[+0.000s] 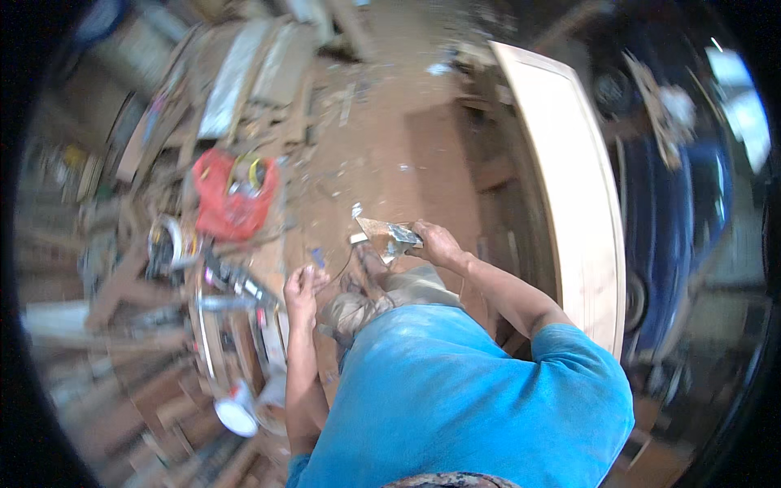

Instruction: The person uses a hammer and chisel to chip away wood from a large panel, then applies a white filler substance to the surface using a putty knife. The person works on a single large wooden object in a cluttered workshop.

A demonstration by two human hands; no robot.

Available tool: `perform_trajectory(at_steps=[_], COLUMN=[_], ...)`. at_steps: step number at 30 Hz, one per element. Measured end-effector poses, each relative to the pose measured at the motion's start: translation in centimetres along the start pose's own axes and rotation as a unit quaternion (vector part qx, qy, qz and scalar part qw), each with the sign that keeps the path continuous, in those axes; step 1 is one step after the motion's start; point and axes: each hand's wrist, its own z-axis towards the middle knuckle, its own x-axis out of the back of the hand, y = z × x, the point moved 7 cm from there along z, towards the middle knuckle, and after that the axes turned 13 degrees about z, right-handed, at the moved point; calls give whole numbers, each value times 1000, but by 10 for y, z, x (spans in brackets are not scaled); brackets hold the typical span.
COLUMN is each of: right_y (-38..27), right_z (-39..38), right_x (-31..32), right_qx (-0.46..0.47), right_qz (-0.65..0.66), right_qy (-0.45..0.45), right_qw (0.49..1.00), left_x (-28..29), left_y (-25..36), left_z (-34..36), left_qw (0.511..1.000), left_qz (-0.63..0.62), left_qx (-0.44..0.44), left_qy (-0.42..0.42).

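My right hand (pixel 439 245) grips the edge of a small flat brown board (pixel 376 231) that carries a grey and whitish smeared patch. The board is held out in front of my body, above my feet. My left hand (pixel 302 294) is raised at the left of my legs, apart from the board. Its fingers are curled together, and whatever they may hold is too small and blurred to name.
A long pale wooden panel (pixel 579 195) stands along my right side, with a dark blue vehicle (pixel 679 236) beyond it. To the left are a red plastic bag (pixel 232 213), a white tub (pixel 171 242), a white round container (pixel 237 416) and stacked timber (pixel 224 81).
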Motion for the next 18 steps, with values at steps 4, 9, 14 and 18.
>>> perform_trajectory(at_steps=[4,9,14,18], right_y=[72,138,219,292], right_z=[-106,-225,-297,-318], right_x=[74,127,193,243], right_qx=[-160,-244,-311,-287], right_qz=[153,85,-20,-51], right_qy=[217,393,412,417], right_qw=[951,882,857,861], left_x=[-60,-100,-172,-262], left_y=[-9,-9,13,42], left_z=[13,20,31,37], left_qw=[986,964,942,928], left_qz=[40,109,168,240], left_qx=[45,12,-16,-5], left_qy=[-153,-240,-289,-285])
